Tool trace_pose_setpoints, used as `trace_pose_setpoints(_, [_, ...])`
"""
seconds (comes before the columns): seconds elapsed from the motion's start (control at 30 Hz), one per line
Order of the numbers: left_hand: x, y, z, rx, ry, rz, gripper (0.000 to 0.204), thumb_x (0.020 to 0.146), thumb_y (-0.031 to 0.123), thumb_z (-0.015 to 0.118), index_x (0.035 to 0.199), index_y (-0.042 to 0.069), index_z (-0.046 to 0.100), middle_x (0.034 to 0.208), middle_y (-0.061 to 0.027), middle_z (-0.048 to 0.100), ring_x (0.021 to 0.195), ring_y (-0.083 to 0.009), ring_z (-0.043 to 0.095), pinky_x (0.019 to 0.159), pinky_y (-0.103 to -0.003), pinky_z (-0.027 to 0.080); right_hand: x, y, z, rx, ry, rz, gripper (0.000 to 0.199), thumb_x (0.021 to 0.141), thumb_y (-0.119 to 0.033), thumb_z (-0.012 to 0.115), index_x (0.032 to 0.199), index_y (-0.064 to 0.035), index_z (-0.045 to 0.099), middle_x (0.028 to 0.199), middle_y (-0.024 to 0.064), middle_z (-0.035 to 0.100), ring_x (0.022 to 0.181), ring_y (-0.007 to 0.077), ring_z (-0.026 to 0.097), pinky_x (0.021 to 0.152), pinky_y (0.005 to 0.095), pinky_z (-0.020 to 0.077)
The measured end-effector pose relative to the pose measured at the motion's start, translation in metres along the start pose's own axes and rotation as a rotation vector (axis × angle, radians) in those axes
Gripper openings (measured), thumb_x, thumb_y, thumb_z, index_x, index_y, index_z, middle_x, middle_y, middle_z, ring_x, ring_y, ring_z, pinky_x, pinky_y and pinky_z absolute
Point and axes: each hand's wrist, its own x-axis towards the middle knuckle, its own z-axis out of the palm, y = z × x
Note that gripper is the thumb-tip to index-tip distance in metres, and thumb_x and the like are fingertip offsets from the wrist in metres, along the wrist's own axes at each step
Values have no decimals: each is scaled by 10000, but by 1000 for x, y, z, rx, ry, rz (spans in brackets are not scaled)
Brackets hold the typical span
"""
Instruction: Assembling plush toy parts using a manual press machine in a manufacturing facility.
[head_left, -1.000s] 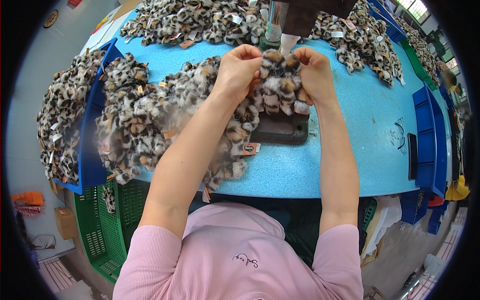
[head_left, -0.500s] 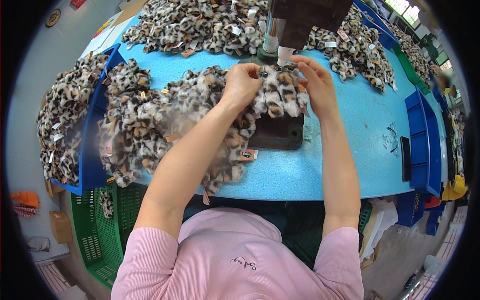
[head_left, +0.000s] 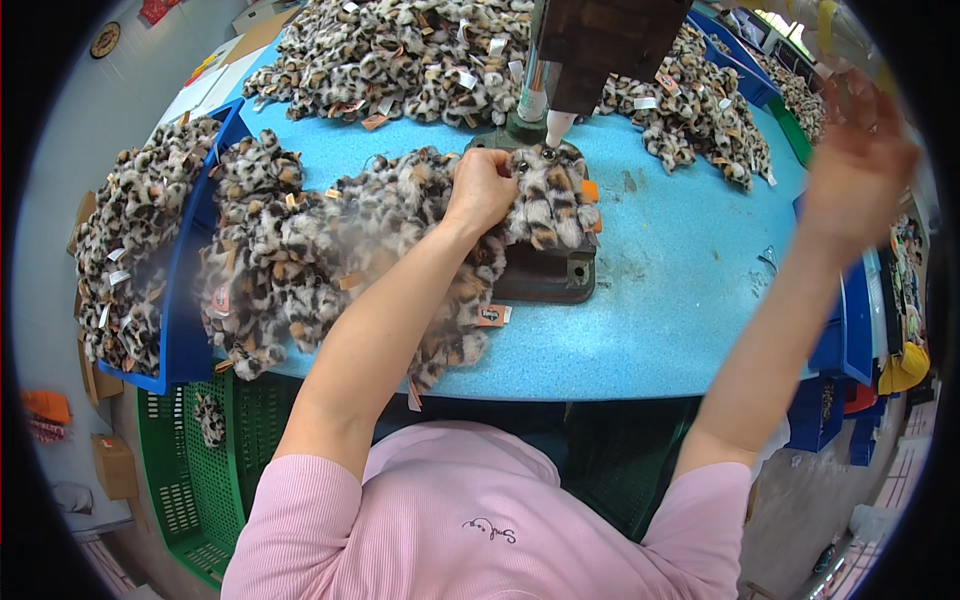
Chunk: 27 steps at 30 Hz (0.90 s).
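Observation:
My left hand [head_left: 483,190] is closed on the left edge of a spotted plush toy skin [head_left: 550,212], which has two dark shiny eyes near its top and an orange tag at its right side. The plush lies over the dark metal base [head_left: 560,285] of a press machine [head_left: 600,55]. Just above the plush's top edge is the machine's white pointed tip [head_left: 560,128]. My right hand [head_left: 860,150] is raised far to the right, away from the plush and above the blue bins, its fingers smeared by motion.
Spotted plush skins form a heap [head_left: 330,230] beside my left forearm, with more piles [head_left: 410,65] behind the machine. A filled blue bin [head_left: 185,270] stands at the left. Blue bins [head_left: 845,330] line the right edge of the blue table [head_left: 660,340]. Green crates [head_left: 200,480] sit below.
My right hand has let go of the plush and swung up and far to the right. My left hand keeps its hold, and the plush sits slightly clear of the white tip.

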Motion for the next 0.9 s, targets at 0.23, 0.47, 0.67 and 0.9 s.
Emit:
trace_pose_setpoints(0.23, [-2,2,4,-1,26,32,67,625,-7,551,672,-49,574,604,-192,556,596,-283,577,594,-340,440,-114,99,6,-583,-124,778,216,756,-113,626,950,-16,628,906,72,627,846,117,564,760,243,445])
trace_pose_setpoints(0.47, [-4,-5,1,-33,54,25,67,636,1,557,682,-45,577,598,-177,561,566,-267,563,586,-333,439,-146,159,38,-84,-14,960,135,802,-93,594,895,3,612,750,11,597,634,47,531,552,174,432])
trace_pose_setpoints(0.67, [-5,4,-2,-28,34,7,91,646,23,583,696,-53,581,600,-168,571,563,-231,569,580,-327,441,-139,176,24,36,-143,1080,153,818,-102,541,928,-4,579,792,42,602,636,58,544,544,183,444])
trace_pose_setpoints(0.9, [-5,-2,-2,-50,10,-7,101,639,11,579,721,-44,600,611,-168,581,585,-236,583,587,-325,446,-115,145,6,-420,-205,893,208,823,-186,530,947,-35,603,1010,64,592,908,133,549,726,263,455])
